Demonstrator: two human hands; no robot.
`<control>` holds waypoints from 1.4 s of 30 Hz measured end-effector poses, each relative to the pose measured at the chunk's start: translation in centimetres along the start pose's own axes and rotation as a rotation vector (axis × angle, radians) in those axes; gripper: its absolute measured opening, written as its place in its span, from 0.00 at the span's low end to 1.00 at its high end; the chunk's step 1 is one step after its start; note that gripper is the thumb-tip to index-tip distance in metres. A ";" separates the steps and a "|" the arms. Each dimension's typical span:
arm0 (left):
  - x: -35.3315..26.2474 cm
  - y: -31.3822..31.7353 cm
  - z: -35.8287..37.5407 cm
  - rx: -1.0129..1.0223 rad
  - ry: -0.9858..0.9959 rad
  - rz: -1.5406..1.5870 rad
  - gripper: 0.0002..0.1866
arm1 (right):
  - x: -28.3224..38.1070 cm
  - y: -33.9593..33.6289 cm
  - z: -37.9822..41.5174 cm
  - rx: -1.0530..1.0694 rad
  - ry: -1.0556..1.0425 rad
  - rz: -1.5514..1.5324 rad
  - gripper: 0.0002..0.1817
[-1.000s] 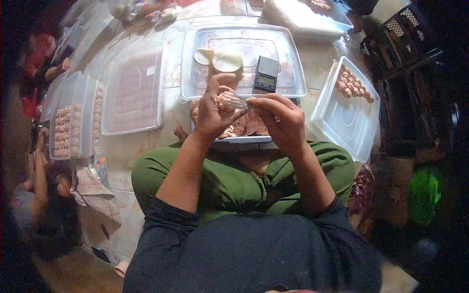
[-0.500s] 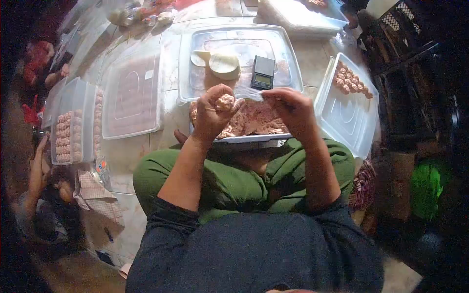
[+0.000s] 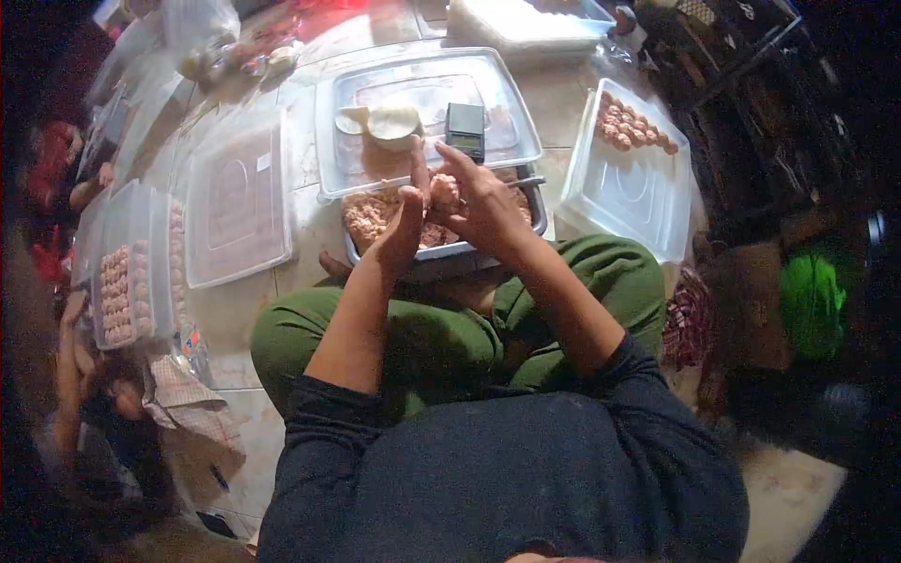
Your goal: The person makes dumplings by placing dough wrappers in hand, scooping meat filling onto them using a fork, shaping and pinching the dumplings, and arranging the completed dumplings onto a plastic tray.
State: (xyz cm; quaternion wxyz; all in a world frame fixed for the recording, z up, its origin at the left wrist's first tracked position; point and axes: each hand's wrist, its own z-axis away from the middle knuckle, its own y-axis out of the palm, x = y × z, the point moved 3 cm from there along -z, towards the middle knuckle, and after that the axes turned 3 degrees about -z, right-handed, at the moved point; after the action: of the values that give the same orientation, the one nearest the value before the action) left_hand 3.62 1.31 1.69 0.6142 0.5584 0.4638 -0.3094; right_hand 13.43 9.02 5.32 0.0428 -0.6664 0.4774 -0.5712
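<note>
A rough pink ball of minced meat [image 3: 444,190] sits against the palm side of my right hand [image 3: 488,208], whose fingers and thumb curve round it. My left hand [image 3: 405,223] is turned edge-on close beside the ball, its fingers stretched out and free of any tool. Below both hands is a tray [image 3: 441,251] of minced meat [image 3: 368,216]. A thin greyish handle [image 3: 527,181] lies across the tray's right side. Just beyond, a pale round block [image 3: 392,124] and a small digital scale [image 3: 465,129] rest on a clear plastic lid [image 3: 338,155].
At right, a clear container [image 3: 624,202] holds rows of meatballs [image 3: 631,124]. On the left are a flat lid [image 3: 239,211] and containers with more meatballs [image 3: 117,291]. Another person's arm [image 3: 68,375] is beside these. A checked cloth [image 3: 192,399] lies on the tiled floor.
The meatball has passed from my left hand to my right, and the spoon-like utensil has left my right hand. My left fingers have straightened. The view has shifted slightly.
</note>
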 end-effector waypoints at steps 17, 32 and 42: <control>-3.4 -6.3 -0.8 -0.623 0.301 -0.474 0.46 | -15.8 -18.5 7.6 0.017 0.629 -0.334 0.17; -2.8 -8.2 -1.3 -0.766 0.422 -0.690 0.49 | -35.3 -26.2 5.1 -0.363 0.667 0.568 0.42; -2.6 -8.3 -1.1 -0.743 0.428 -0.710 0.45 | -35.7 -24.9 6.9 -0.627 0.736 0.361 0.56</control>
State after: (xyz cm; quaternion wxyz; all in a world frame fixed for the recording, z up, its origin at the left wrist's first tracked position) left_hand -5.09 0.49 0.86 0.5198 0.1639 0.8160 -0.1926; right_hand 37.49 43.52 -7.79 -0.2320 -0.3089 0.7164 -0.5810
